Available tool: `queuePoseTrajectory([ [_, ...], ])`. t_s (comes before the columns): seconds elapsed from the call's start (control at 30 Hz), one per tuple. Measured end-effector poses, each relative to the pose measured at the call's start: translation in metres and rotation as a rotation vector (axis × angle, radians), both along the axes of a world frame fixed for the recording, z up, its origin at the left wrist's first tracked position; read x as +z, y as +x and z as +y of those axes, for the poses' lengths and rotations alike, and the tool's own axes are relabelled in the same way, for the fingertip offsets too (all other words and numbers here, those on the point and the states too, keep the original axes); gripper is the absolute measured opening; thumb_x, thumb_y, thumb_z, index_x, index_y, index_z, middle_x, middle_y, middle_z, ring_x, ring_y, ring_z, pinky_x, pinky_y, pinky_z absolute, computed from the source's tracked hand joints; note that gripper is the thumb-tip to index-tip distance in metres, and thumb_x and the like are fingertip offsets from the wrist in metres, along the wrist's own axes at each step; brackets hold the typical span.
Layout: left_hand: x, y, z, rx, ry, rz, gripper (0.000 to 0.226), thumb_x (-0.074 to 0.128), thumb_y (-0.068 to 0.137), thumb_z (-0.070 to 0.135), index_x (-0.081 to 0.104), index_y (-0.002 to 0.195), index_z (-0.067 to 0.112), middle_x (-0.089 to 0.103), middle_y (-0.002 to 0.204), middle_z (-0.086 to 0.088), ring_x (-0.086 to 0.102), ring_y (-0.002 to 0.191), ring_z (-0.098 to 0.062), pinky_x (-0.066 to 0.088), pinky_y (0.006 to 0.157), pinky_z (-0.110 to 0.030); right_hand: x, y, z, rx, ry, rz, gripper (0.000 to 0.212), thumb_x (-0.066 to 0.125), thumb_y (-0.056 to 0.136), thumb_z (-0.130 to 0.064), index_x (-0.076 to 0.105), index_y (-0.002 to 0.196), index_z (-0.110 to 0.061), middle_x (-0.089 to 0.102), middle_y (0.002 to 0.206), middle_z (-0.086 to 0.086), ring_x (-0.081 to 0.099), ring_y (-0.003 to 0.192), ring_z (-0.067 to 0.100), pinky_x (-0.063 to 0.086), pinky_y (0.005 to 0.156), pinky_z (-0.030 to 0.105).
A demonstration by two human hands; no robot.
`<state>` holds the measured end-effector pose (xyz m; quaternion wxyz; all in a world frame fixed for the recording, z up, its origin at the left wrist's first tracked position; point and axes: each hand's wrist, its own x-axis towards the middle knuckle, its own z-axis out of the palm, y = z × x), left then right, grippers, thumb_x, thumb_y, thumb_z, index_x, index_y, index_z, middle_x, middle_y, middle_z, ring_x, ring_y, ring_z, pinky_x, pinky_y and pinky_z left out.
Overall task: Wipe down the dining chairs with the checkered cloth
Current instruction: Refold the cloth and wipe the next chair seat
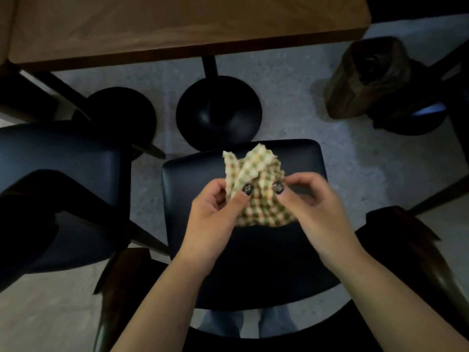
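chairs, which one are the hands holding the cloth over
The middle chair, directly below both hands and the cloth; the other chair stands left.

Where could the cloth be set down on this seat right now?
Bare: the seat strip left of the left hand, and the patch near the backrest. The middle is crowded: both hands, right hand too, hold the cloth there.

Access around the chair seat
Seat surface bare; table ahead, second chair left, bin far right.
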<state>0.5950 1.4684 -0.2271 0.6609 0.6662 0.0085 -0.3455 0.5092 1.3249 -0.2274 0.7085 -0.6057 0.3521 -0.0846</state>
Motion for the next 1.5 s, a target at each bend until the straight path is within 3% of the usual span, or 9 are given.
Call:
queuePoseTrajectory([
  [0.1, -0.002, -0.004, -0.005, 0.071, -0.011, 0.040, 0.011, 0.063, 0.091, 0.019, 0.067, 0.100, 0.014, 0.074, 0.097, -0.004, 0.069, 0.088, -0.016, 0.056, 0.074, -0.024, -0.009, -0.003, -0.005, 0.085, -0.006, 0.053, 0.010, 0.080, 0.071, -0.028, 0.072, 0.076, -0.024, 0.070, 0.100, -0.010, 0.067, 0.093, 0.006, 0.053, 0.074, 0.018],
  [0.3, 0.002, -0.018, -0.021, 0.239, 0.109, 0.094, 0.041, 0.061, 0.094, 0.019, 0.048, 0.132, 0.025, 0.075, 0.097, -0.001, 0.071, 0.095, -0.016, 0.055, 0.086, -0.033, 0.008, -0.004, -0.025, 0.060, -0.529, -0.004, 0.013, 0.075, 0.080, -0.023, 0.065, 0.073, -0.028, 0.065, 0.083, -0.011, 0.062, 0.082, 0.002, 0.046, 0.072, 0.011],
  [0.43, 0.004, -0.024, -0.026, 0.103, 0.207, 0.102, 0.032, 0.056, 0.096, 0.030, 0.060, 0.128, 0.031, 0.070, 0.115, 0.010, 0.064, 0.109, -0.004, 0.047, 0.100, -0.031, 0.019, -0.001, -0.033, 0.165, -0.075, -0.111, 0.011, 0.058, 0.094, -0.024, 0.057, 0.083, -0.025, 0.067, 0.076, -0.014, 0.062, 0.074, -0.002, 0.048, 0.063, 0.013],
  [0.6, 0.014, -0.029, -0.029, -0.038, -0.070, 0.310, 0.034, 0.056, 0.081, 0.054, 0.077, 0.102, 0.037, 0.069, 0.120, 0.009, 0.060, 0.116, -0.005, 0.037, 0.105, -0.031, 0.022, 0.000, -0.043, 0.117, 0.195, -0.025, 0.013, 0.054, 0.094, -0.035, 0.063, 0.085, -0.030, 0.072, 0.093, -0.007, 0.068, 0.091, 0.008, 0.051, 0.075, 0.026],
  [0.83, 0.014, -0.019, -0.021, -0.129, -0.027, 0.304, 0.035, 0.066, 0.080, 0.023, 0.069, 0.113, 0.013, 0.073, 0.110, -0.007, 0.070, 0.100, -0.020, 0.055, 0.082, -0.035, 0.019, -0.010, -0.056, 0.175, 0.481, 0.260, 0.014, 0.059, 0.091, -0.008, 0.067, 0.102, -0.006, 0.075, 0.095, 0.007, 0.072, 0.089, 0.017, 0.058, 0.064, 0.027],
  [1.0, 0.015, -0.007, -0.020, -0.290, 0.135, 0.240, 0.028, 0.050, 0.097, 0.005, 0.066, 0.116, 0.020, 0.075, 0.098, -0.005, 0.069, 0.080, -0.016, 0.055, 0.067, -0.030, 0.006, -0.013, -0.056, 0.237, 0.217, 0.431, 0.014, 0.057, 0.094, -0.013, 0.070, 0.097, -0.019, 0.075, 0.089, -0.002, 0.072, 0.081, 0.013, 0.055, 0.060, 0.026],
  [1.13, 0.023, 0.014, -0.016, -0.103, -0.044, 0.097, 0.030, 0.057, 0.084, -0.009, 0.076, 0.092, 0.013, 0.076, 0.094, -0.006, 0.071, 0.084, -0.015, 0.057, 0.066, -0.023, 0.034, 0.001, -0.066, 0.443, -0.089, -0.097, 0.039, 0.054, 0.089, -0.001, 0.074, 0.089, -0.034, 0.071, 0.097, -0.011, 0.066, 0.099, 0.012, 0.050, 0.082, 0.019],
  [1.33, 0.034, 0.039, 0.010, -0.285, 0.245, -0.667, 0.046, 0.055, 0.075, -0.026, 0.076, 0.067, 0.013, 0.067, 0.104, 0.002, 0.063, 0.100, -0.009, 0.049, 0.089, -0.018, 0.054, 0.004, -0.056, 0.799, -1.014, -0.332, 0.029, 0.050, 0.083, -0.017, 0.075, 0.094, -0.008, 0.064, 0.103, -0.002, 0.061, 0.093, 0.010, 0.050, 0.080, 0.024],
  [1.5, 0.026, 0.049, 0.031, -0.293, 0.281, -0.771, 0.045, 0.055, 0.079, -0.022, 0.078, 0.081, 0.016, 0.066, 0.107, 0.008, 0.062, 0.103, -0.006, 0.048, 0.089, -0.014, 0.033, 0.022, -0.027, 0.452, -0.762, -0.271, 0.023, 0.079, 0.074, -0.020, 0.063, 0.089, -0.020, 0.060, 0.092, -0.009, 0.060, 0.087, 0.007, 0.052, 0.074, 0.027],
])
